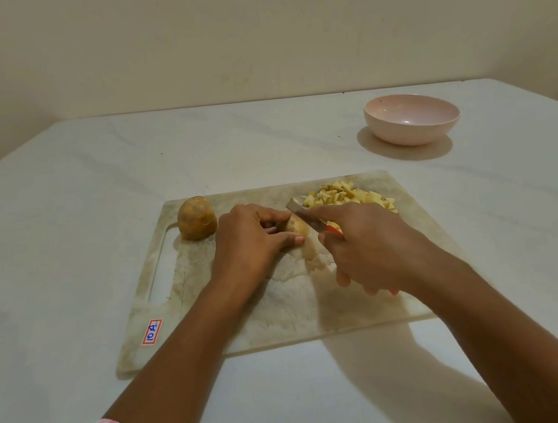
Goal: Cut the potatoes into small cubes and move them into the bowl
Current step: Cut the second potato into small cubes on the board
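Though half-hidden, tan-skinned potato (298, 226)

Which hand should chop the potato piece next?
Probably the right hand: it grips the knife, whose blade is right by the potato piece. The left hand holds that piece down on the cutting board.

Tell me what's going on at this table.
A person is dicing potatoes on a cutting board. The left hand holds a potato piece down, and the right hand grips a red-handled knife with its blade at that piece. A pile of cubes lies at the board's far right, and a whole potato waits at its far left. The pink bowl beyond the board shows no cubes yet.
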